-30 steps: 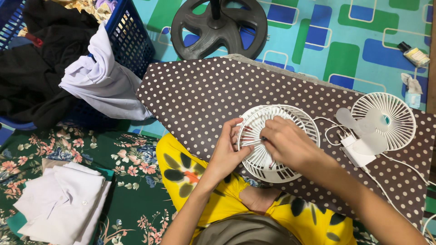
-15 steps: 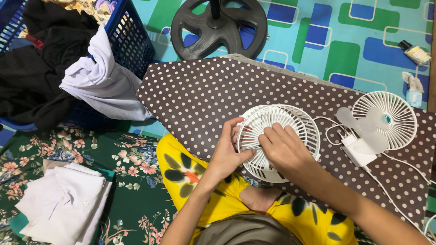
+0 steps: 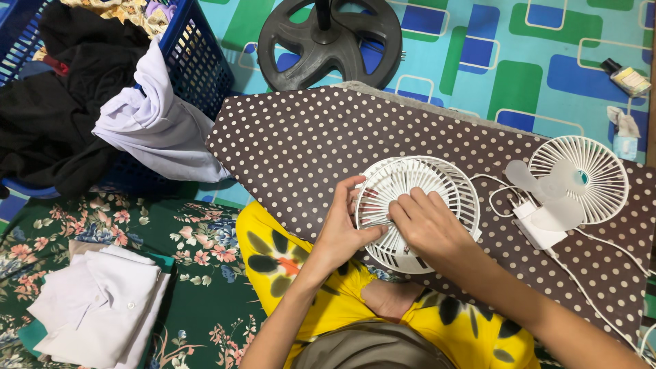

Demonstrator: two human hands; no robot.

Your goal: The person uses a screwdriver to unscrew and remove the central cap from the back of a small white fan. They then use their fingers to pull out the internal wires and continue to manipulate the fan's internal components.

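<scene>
Round white fan grille (image 3: 417, 205), lying flat near the front edge of the polka-dot surface (image 3: 301, 143), directly above the seated person's yellow-clad legs. The left hand (image 3: 338, 229) clasps the grille's left rim, thumb pressed on the ribs; the right hand (image 3: 427, 222) lies palm-down on the grille, fingers curled onto its centre. Compared with a second ago, the right hand has slid from the grille's right portion toward its middle while the left hand's grip stays fixed, suggesting the piece is being pressed or turned in place.

Right of the grille: one small white fan body (image 3: 577, 179) with its blades exposed, one white plug adapter (image 3: 540, 229) touching it, and one white cable trailing to the right. Beyond the grille, on the floor mat: one black round stand base (image 3: 331, 41). Far left of the grille: one blue laundry basket (image 3: 195, 58) holding dark clothes, one pale garment (image 3: 154, 130) draped over its rim, and one folded white shirt (image 3: 96, 304). Far right: one small bottle (image 3: 625, 76).
</scene>
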